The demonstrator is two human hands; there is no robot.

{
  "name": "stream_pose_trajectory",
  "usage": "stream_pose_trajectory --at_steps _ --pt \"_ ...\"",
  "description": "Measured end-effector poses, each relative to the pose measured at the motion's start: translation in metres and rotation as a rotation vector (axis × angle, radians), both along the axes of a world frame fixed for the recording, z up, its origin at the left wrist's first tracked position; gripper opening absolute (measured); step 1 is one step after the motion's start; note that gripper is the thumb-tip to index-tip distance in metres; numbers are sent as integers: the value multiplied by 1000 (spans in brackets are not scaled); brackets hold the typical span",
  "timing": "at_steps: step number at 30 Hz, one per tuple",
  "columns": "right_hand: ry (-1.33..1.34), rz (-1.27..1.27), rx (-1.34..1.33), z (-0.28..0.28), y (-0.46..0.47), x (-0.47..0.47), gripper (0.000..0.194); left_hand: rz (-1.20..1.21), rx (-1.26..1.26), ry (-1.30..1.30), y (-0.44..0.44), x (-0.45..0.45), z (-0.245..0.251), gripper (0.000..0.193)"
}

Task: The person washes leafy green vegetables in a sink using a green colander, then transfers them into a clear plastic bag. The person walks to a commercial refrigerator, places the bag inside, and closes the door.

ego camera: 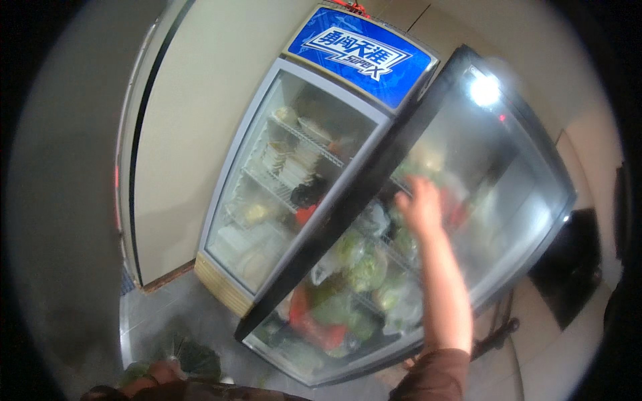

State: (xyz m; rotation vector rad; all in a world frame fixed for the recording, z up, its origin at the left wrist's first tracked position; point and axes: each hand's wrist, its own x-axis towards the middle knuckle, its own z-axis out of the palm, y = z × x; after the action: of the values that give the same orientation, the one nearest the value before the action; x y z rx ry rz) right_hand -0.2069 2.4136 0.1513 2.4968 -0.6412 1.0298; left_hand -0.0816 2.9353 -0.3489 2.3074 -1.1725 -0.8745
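My right hand [424, 205] is raised in front of a dark-framed glass display fridge [346, 205], fingers apart and holding nothing. I cannot tell whether it touches the misted glass. Behind the glass, bagged green vegetables [363, 268] sit on wire shelves, and a red bag [313, 321] lies low among them. My left hand [164, 372] is low at the bottom left, partly cut off by the frame's edge. It grips a bunch of leafy greens [199, 358] with dark, broad leaves.
A second glass-door fridge [296, 190] with a blue sign [363, 55] stands to the left, holding stacked pale containers [296, 165]. Beside it is a cream panel [195, 140] with a dark edge strip. Grey tiled floor [165, 311] shows below. A black panel [569, 270] is at far right.
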Motion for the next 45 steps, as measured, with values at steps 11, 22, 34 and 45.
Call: stream_pose_trajectory --at_steps 11,22,34,45 --pt "810 -455 -478 56 15 125 27 193 144 -6 -105 89 -17 31" --pt "1335 -663 -349 50 70 143 75 124 8 -21 -161 160 -30 39" --pt "1403 -815 -214 55 76 155 81 -60 115 205 -126 242 56 51" --pt "1103 -870 -147 48 196 129 62 -374 47 65 -144 301 -60 39"
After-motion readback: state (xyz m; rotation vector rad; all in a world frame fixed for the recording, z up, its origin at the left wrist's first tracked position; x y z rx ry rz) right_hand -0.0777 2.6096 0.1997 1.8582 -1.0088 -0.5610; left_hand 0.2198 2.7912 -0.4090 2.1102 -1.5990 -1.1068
